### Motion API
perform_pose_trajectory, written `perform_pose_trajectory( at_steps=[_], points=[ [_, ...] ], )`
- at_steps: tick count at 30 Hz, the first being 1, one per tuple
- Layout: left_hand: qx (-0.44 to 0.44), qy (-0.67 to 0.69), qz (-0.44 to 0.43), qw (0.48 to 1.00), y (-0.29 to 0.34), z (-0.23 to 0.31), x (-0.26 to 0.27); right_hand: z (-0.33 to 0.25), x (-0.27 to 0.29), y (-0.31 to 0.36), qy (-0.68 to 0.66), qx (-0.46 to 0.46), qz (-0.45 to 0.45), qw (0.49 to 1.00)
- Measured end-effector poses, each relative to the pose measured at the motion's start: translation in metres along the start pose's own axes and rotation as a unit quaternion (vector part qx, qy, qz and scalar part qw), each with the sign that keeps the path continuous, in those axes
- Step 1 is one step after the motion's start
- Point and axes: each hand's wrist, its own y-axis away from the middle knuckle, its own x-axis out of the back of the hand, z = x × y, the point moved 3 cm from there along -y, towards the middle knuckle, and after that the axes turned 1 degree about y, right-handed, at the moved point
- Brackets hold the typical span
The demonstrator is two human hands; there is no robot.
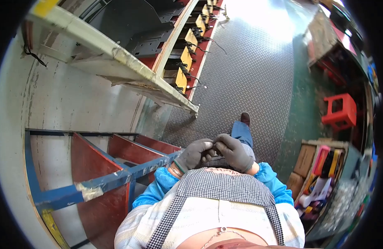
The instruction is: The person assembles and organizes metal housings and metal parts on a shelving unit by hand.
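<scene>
- Down at the lap, the left hand (194, 153) and the right hand (235, 152), both in grey gloves, met fingertip to fingertip just above a checked apron (218, 186).
- Both hands were curled, fingers pinched together around a small dark item (215, 145) between them; it was too small to tell what it was.
- Blue sleeves (158, 186) covered both forearms, and a band sat at the left wrist.
- Beneath the hands, a jeans-clad leg ended in a dark shoe (245, 118) on the grey tread-plate floor (249, 70).
- To the left stood a blue metal frame (92, 184) with reddish-brown panels, close beside the left elbow.
- Farther up, a row of yellow-and-black parts (186, 57) with wires lay along a long shelf.
- At the right, a red plastic stool (340, 112) stood well apart from the hands, with a cardboard box (320, 174) of mixed coloured items nearer the right elbow.
</scene>
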Motion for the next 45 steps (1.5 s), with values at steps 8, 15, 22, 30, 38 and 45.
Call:
perform_pose_trajectory(
  at_steps=[8, 15, 22, 30, 38, 45],
  points=[
    [-0.305, 0.031, 0.31, 0.9, -0.107, 0.208, 0.001, -0.024, 0.188, -0.22, -0.056, 0.011, -0.108, 0.993],
    [-0.404, 0.393, 0.216, 0.797, -0.118, 0.312, 0.062, -0.064, 0.227, -0.354, 0.043, 0.124, -0.204, 0.97],
    [-0.442, 0.19, 0.422, 0.768, -0.143, 0.399, 0.089, -0.119, 0.238, -0.476, 0.196, 0.339, -0.184, 0.901],
    [-0.196, -0.544, 0.569, 0.585, -0.155, 0.51, 0.082, -0.147, 0.218, -0.581, 0.209, 0.467, -0.215, 0.832],
    [0.004, -0.705, 0.562, 0.433, -0.179, 0.524, 0.087, -0.151, 0.205, -0.641, 0.296, 0.546, -0.238, 0.747],
    [0.007, -0.667, 0.611, 0.427, -0.179, 0.518, 0.078, -0.151, 0.228, -0.671, 0.303, 0.566, -0.235, 0.73]
  ],
)
